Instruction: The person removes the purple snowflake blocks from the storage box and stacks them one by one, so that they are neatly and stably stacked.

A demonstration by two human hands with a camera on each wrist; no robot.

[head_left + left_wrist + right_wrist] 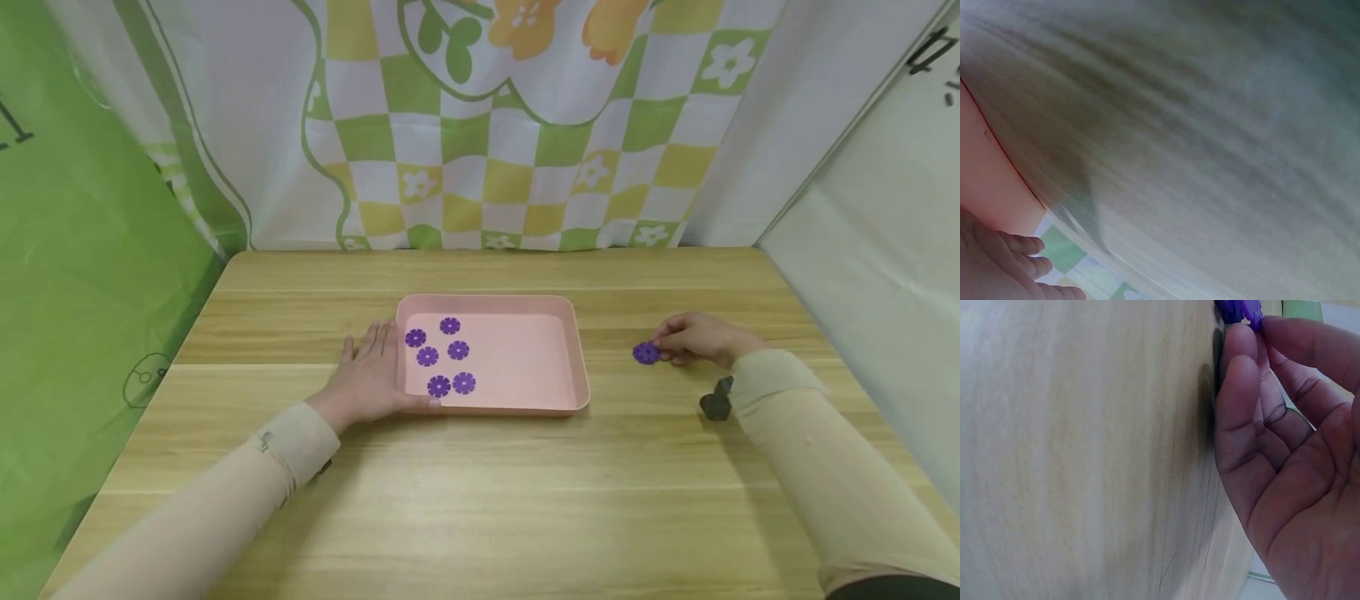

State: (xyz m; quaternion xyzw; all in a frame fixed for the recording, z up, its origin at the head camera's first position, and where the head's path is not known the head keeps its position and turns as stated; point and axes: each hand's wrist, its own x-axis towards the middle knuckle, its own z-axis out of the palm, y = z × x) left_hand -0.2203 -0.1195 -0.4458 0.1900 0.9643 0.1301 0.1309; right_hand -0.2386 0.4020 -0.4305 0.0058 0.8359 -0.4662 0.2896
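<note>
A shallow pink tray (pixel 525 358) sits on the table, with several purple snowflake discs (pixel 458 350) lying flat in its left part. My left hand (pixel 367 379) rests against the tray's left side with fingers extended, the thumb along the front rim. In the left wrist view, its fingers (pixel 1025 265) show beside the pink wall. Right of the tray, my right hand (pixel 701 337) pinches a purple snowflake disc (pixel 646 353) between thumb and fingertips, low over the tabletop. Only part of this purple piece (pixel 1241 309) appears at the top of the right wrist view.
The wood-grain table (pixel 480 500) extends around the tray on all sides. Behind it hangs a checkered green and yellow curtain (pixel 517 167). A green sheet (pixel 90 250) stands on the left, a white one (pixel 885 233) on the right.
</note>
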